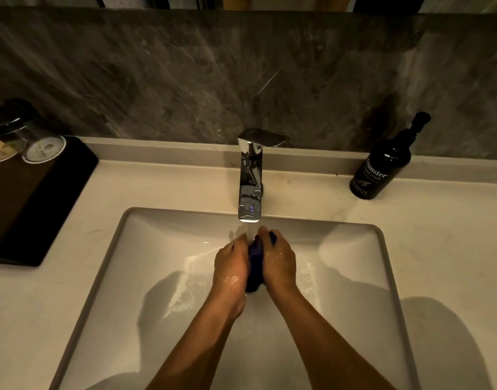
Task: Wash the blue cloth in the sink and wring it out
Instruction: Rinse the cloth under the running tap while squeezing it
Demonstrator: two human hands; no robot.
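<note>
The blue cloth (255,263) is bunched up between my two hands over the white sink (135,277), right under the chrome tap (250,175), whose water runs onto it. My left hand (231,266) grips the cloth from the left and my right hand (278,258) grips it from the right, fingers curled round it. Most of the cloth is hidden by the hands; only a dark blue strip shows between them. Both hands are wet.
A black hand-wash pump bottle (382,167) stands on the counter at the back right. At the left, a black tray (30,209) carries upturned glasses (43,146). A grey stone wall rises behind the tap. Water pools and splashes in the basin.
</note>
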